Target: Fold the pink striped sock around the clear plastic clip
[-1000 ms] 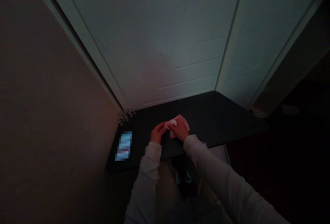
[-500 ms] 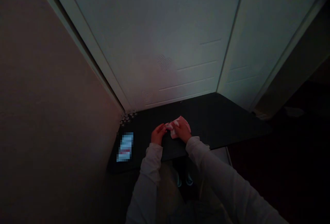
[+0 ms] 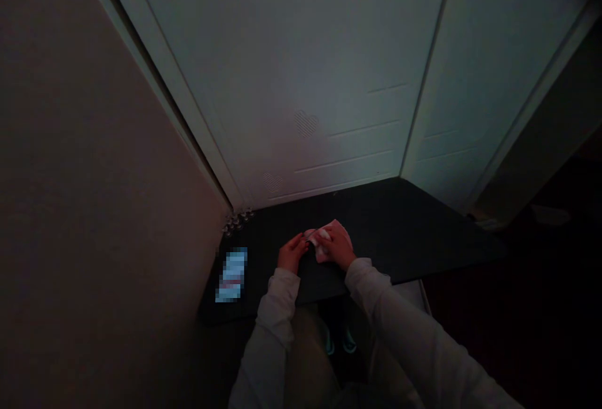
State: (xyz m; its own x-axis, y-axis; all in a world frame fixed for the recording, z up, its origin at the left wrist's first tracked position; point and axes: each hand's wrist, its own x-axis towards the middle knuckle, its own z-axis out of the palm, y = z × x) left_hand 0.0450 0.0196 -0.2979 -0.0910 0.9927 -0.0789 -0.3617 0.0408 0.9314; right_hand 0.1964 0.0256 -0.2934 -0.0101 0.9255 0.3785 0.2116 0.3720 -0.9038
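Note:
A pink cloth (image 3: 339, 227) with pale patches is bunched in my right hand (image 3: 340, 248), whose fingers are closed on it over the dark tabletop (image 3: 390, 227). To its left, my left hand (image 3: 291, 253) has its fingertips pinched together at the cloth's left edge. Something small and dark shows at those fingertips, but I cannot make out what it is. Both hands are close together, near the middle of the tabletop. Dim light blurs the finger detail.
Several small shiny pieces (image 3: 236, 221) stand at the tabletop's back left corner. A bright, pixelated phone-like rectangle (image 3: 232, 275) lies at the left. A white panel with heart patterns (image 3: 305, 123) rises behind, and a wall (image 3: 117, 208) borders the left.
The view has shifted slightly, so everything sits a little lower and to the right. My right fingers have shifted slightly on the cloth; both hands stay close together.

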